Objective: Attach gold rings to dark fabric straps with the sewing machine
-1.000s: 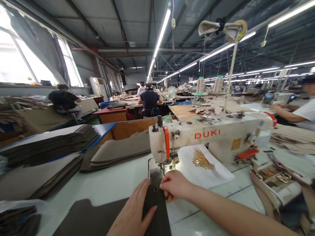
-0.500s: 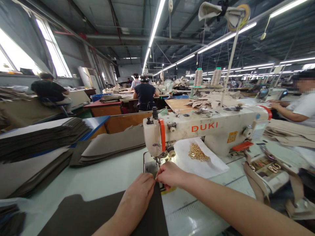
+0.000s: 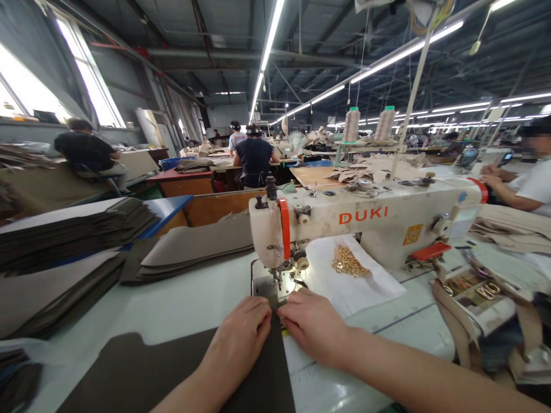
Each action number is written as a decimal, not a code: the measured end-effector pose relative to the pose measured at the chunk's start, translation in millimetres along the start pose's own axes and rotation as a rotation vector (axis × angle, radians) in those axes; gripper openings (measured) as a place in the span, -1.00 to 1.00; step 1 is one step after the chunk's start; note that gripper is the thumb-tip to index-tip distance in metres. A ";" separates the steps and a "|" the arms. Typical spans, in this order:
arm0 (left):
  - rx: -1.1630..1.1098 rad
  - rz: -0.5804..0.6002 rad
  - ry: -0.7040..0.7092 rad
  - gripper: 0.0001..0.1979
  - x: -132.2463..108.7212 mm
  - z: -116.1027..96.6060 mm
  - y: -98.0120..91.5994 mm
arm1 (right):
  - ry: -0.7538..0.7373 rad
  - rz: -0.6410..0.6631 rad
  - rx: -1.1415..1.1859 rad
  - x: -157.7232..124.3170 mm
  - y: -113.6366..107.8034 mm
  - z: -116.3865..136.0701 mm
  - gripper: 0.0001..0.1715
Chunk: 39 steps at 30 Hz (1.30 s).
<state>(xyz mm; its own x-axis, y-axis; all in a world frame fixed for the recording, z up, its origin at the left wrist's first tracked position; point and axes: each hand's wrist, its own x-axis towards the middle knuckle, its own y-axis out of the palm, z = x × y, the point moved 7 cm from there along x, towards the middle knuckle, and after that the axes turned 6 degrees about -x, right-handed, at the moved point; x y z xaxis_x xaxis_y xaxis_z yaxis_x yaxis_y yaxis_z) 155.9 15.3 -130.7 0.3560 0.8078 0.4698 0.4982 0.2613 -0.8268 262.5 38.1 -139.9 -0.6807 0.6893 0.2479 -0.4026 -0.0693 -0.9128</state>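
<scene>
A white sewing machine (image 3: 321,221) marked DUKI stands before me, its needle area lit. Across the table in front of it lies a dark grey-brown fabric panel (image 3: 172,367). My left hand (image 3: 239,335) rests on the panel with curled fingers, gripping it by its far end, just short of the presser foot (image 3: 278,278). Close beside it, my right hand (image 3: 316,327) has its fingertips pinched together at the panel's right edge. Whatever lies between those fingertips is hidden.
Gold-coloured metal hardware (image 3: 349,261) lies heaped on a white sheet (image 3: 379,292) under the machine arm. Stacked dark panels (image 3: 193,246) sit to the left. On the right is a tray (image 3: 486,312) with metal rings and fabric straps. Co-workers sit further off.
My right hand has drawn back slightly from the needle area, toward me and to the right. The left hand stays on the panel. The view has shifted slightly.
</scene>
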 end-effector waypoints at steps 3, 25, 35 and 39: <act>-0.013 0.007 0.000 -0.78 -1.5 1.5 0.6 | -0.121 -0.083 -0.162 -4.4 2.6 5.8 -0.77; 0.110 -0.031 0.166 -0.75 0.3 -5.6 3.3 | -0.517 -0.013 -0.334 -32.8 -5.0 27.0 -0.79; 0.127 -0.006 0.207 -0.71 -1.4 -6.9 4.9 | -0.581 -0.125 -0.274 -22.5 0.6 27.8 -0.78; 0.162 0.027 0.229 -0.72 -4.4 -4.9 10.4 | -0.635 -0.121 -0.291 -20.9 6.6 31.7 -0.79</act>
<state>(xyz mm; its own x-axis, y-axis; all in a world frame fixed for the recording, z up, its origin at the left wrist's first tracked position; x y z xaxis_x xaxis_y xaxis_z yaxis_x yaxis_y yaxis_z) 163.4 11.9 -139.8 0.5463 0.6797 0.4894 0.3594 0.3376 -0.8700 254.7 0.3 -140.8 -0.9024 0.1204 0.4137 -0.3783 0.2379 -0.8946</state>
